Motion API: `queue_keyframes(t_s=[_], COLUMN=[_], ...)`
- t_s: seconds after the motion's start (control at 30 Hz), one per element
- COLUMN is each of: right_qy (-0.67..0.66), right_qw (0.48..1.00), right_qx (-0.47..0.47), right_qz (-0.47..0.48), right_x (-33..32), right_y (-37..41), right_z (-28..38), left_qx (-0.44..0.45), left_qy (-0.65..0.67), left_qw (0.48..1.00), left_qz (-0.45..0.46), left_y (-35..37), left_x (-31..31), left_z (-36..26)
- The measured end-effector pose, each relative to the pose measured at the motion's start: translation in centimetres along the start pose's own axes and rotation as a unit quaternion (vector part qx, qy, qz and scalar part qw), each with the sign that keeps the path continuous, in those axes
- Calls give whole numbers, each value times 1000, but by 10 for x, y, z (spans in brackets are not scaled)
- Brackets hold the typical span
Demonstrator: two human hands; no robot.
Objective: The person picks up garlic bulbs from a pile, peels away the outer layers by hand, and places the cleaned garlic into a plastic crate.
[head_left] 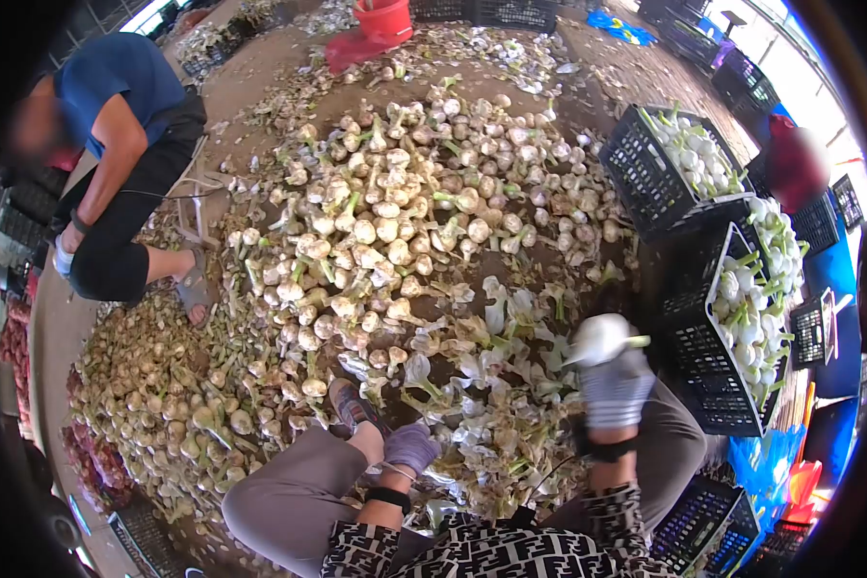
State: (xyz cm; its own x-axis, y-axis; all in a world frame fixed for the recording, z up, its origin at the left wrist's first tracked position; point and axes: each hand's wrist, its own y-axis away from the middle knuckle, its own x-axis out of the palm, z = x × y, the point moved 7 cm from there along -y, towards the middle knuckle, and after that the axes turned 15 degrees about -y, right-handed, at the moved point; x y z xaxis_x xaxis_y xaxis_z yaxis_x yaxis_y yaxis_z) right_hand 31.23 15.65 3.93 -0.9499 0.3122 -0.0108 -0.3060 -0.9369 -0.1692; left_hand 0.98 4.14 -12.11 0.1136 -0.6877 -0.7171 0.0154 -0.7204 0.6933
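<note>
My right hand [615,385], in a striped glove, is raised at the right, its fingers closed round a white garlic bulb [602,339] with a short green stem; both are somewhat blurred. My left hand [411,448], in a purple-grey glove, hangs beside my left knee over the peelings, its fingers curled; whether something is in it I cannot make out. In front of me spreads a large heap of unpeeled garlic bulbs [385,229]. Loose garlic skins [496,385] cover the ground between my hands. Cleaned white bulbs [742,308] fill a black crate [708,371] right of my right hand.
Another black crate [645,178] with white bulbs stands farther back. A co-worker in a blue shirt [125,82] sits bent over at the left; another person in red [790,173] is at the right. A red bucket [383,21] stands at the back. My knees border the peelings.
</note>
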Motion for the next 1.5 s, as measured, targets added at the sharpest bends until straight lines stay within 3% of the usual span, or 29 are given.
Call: queue_keyframes(t_s=[0.03,0.07,0.13,0.2,0.23,0.27,0.3,0.33,0.37,0.4,0.43,0.47,0.5,0.57,0.6,0.67,0.7,0.77,0.83,0.93,0.97,1.0,1.17,1.23,1.3,1.37,1.4,1.47,1.5], right_qy=[-307,-501,-612,-738,-811,-770,-589,-138,-71,-365,-137,178,160,343,341,338,294,-17,-189,-307,-329,-310,-185,-211,-194,-268,-274,-270,-263], right_qw=[947,861,782,669,582,636,805,989,989,884,936,907,893,822,821,784,808,889,831,739,704,714,820,863,864,798,776,800,822], right_qx=[48,56,-35,-55,13,34,48,49,128,274,257,117,4,-28,-27,108,128,289,414,551,587,574,455,343,333,459,480,445,414], right_qz=[-83,-67,-114,-65,-50,-51,-49,-33,39,102,197,364,421,454,456,510,495,354,319,237,226,255,293,307,323,285,304,299,290], right_x=[-41,-74,-205,-212,-190,-155,-98,-38,30,109,161,216,257,303,309,314,309,282,263,229,220,212,196,196,190,184,181,184,185], right_y=[-18,-34,-77,-91,-93,-92,-83,-70,-54,-24,12,33,64,107,105,108,100,93,105,137,142,138,114,103,101,107,109,106,104], right_z=[-22,-14,-61,-52,-60,-64,-71,-75,-89,-113,-140,-154,-166,-191,-196,-225,-229,-222,-215,-186,-165,-148,-105,-87,-77,-70,-70,-48,-38], left_qx=[-5,20,65,85,106,112,108,94,79,65,62,39,15,8,-1,-30,-31,-58,-61,-45,-30,-13,56,78,78,59,61,100,103], left_qy=[0,29,29,12,-7,18,20,45,68,107,108,117,126,141,189,276,278,458,451,372,554,712,719,654,660,571,569,385,383], left_qw=[1000,999,997,996,993,992,992,994,985,981,982,984,985,985,976,948,948,853,849,858,776,662,653,706,707,782,782,858,858], left_qz=[-2,2,-38,11,59,59,64,-37,-138,-148,-144,-129,-115,-96,-111,-157,-152,-242,-269,-353,-299,-234,-232,-259,-243,-243,-247,-324,-327], left_y=[0,1,10,20,19,14,16,18,20,17,14,13,13,8,6,6,5,3,1,8,5,3,15,25,30,41,43,56,62], left_x=[1,6,-2,-21,-21,-11,-7,-21,-34,-33,-34,-37,-40,-37,-31,-27,-22,-33,-36,-56,-52,-46,-62,-76,-78,-85,-87,-108,-114], left_z=[1,-2,-9,-17,-21,-20,-19,-18,-15,-10,-9,-5,-1,6,13,26,27,41,46,44,44,40,29,20,17,15,16,11,12])
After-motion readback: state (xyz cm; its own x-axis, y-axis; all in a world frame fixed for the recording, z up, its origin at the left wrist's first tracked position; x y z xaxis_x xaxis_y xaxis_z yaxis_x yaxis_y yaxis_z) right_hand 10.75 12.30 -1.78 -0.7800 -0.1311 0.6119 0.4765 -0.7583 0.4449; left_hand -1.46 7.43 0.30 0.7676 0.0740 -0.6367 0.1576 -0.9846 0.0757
